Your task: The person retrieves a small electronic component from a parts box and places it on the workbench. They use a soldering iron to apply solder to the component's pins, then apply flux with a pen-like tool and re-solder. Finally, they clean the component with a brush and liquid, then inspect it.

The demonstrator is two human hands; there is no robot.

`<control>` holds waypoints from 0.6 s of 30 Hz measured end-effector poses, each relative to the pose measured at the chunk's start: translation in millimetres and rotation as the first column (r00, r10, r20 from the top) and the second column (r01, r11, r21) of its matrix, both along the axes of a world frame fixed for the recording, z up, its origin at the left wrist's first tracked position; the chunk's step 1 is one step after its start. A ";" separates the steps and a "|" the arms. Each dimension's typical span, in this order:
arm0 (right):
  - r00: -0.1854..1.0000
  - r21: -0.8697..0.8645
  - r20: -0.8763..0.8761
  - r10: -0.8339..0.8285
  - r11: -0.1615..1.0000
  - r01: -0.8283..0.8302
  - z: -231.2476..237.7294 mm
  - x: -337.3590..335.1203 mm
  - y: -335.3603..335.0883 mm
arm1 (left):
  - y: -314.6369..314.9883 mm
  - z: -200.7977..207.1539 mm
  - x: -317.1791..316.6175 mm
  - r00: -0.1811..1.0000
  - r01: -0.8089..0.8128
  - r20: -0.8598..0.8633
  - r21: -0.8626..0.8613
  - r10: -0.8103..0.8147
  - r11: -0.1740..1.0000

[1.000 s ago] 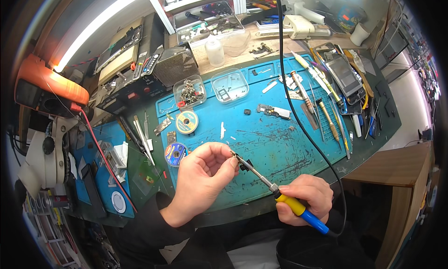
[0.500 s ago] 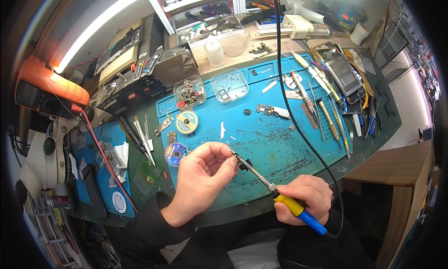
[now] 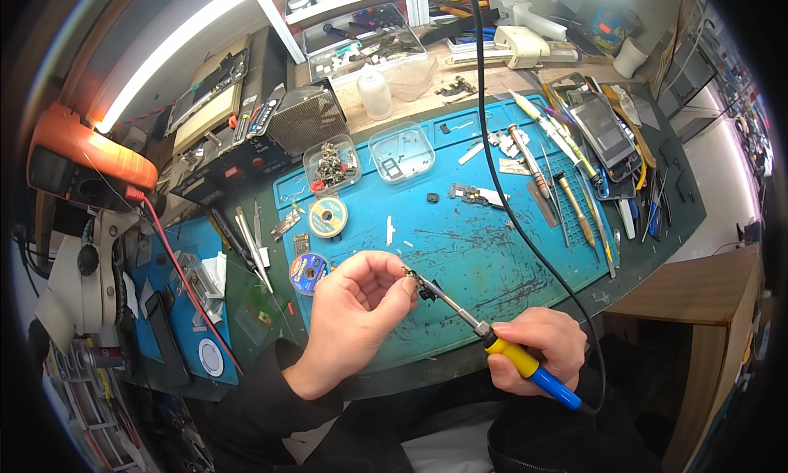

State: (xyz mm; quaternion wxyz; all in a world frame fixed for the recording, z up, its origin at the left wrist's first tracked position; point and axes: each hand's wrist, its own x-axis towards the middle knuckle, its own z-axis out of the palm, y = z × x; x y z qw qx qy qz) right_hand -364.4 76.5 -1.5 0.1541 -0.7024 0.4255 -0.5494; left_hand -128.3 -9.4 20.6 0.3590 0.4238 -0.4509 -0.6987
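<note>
Over the front of the blue work mat (image 3: 484, 268), my left hand (image 3: 353, 317) pinches a small dark electronic part (image 3: 428, 289) between thumb and fingers. Much of that part is hidden by the fingertips. My right hand (image 3: 538, 350) is closed round the yellow and blue handle of a soldering iron (image 3: 515, 358). The iron's metal shaft slants up and left, its tip at the small part beside my left thumb. Whether the tip touches the part is too small to tell. The iron's black cable loops up from the handle and across the view.
Two solder spools (image 3: 328, 217) lie left of my left hand. Behind them stand a box of small metal parts (image 3: 332, 167) and a clear box (image 3: 402, 154). Tweezers and screwdrivers (image 3: 579, 214) lie at the right. An orange multimeter (image 3: 90, 153) stands far left.
The iron and my right hand have shifted very slightly right and down. My left hand keeps its pinch on the small part. The cable has swung a little left near the top.
</note>
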 end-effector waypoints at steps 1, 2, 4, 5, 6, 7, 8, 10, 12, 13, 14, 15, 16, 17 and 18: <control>1.000 0.000 -0.007 0.004 1.000 -0.004 0.8 0.2 -0.6 | -0.1 0.2 -0.1 1.000 0.002 0.000 0.000 -0.002 1.000; 1.000 -0.001 -0.009 0.006 1.000 -0.006 1.1 0.6 -1.0 | 0.0 0.2 -0.2 1.000 0.001 -0.002 -0.002 -0.001 1.000; 1.000 -0.001 -0.013 0.010 1.000 -0.010 1.9 1.3 -1.6 | 0.1 0.1 -0.4 1.000 -0.001 -0.007 -0.004 0.001 1.000; 1.000 -0.004 -0.016 0.008 1.000 -0.008 2.1 1.4 -1.8 | 0.0 0.3 -0.4 1.000 0.000 -0.003 -0.002 0.000 1.000; 1.000 -0.006 -0.018 0.007 1.000 -0.007 2.1 1.5 -1.9 | 0.0 0.5 -0.3 1.000 0.000 0.002 0.001 0.000 1.000; 1.000 -0.008 -0.020 0.005 1.000 -0.006 2.2 1.5 -2.0 | 0.0 0.7 -0.2 1.000 0.000 0.006 0.003 0.000 1.000; 1.000 -0.008 -0.022 0.006 1.000 -0.006 2.4 1.5 -2.1 | -0.1 1.0 -0.3 1.000 0.000 0.003 0.002 0.000 1.000; 1.000 -0.009 -0.026 0.007 1.000 -0.008 2.2 1.4 -2.2 | -0.3 1.0 -0.4 1.000 0.002 -0.002 0.000 -0.002 1.000; 1.000 -0.013 -0.021 0.001 1.000 -0.001 2.4 1.6 -2.5 | -0.2 0.9 -0.5 1.000 -0.001 -0.004 0.001 0.001 1.000; 1.000 -0.015 -0.019 -0.002 1.000 0.002 2.5 1.7 -2.6 | -0.1 0.9 -0.4 1.000 -0.003 -0.004 0.002 0.003 1.000; 1.000 -0.013 -0.019 0.000 1.000 0.000 2.3 1.6 -2.4 | 0.0 0.9 -0.3 1.000 -0.004 -0.004 0.003 0.004 1.000; 1.000 -0.011 -0.019 0.000 1.000 -0.001 2.3 1.3 -2.0 | -0.2 0.8 -0.2 1.000 -0.004 -0.005 0.003 0.004 1.000; 1.000 -0.010 -0.020 0.001 1.000 -0.001 2.3 1.2 -1.8 | -0.3 0.8 -0.2 1.000 -0.004 -0.006 0.004 0.004 1.000; 1.000 -0.010 -0.021 0.001 1.000 -0.002 2.1 1.5 -1.8 | -0.4 1.0 -0.1 1.000 -0.004 -0.004 0.006 0.004 1.000; 1.000 -0.010 -0.021 0.001 1.000 -0.001 1.5 1.7 -2.0 | -0.6 1.4 -0.1 1.000 -0.004 -0.001 0.007 0.004 1.000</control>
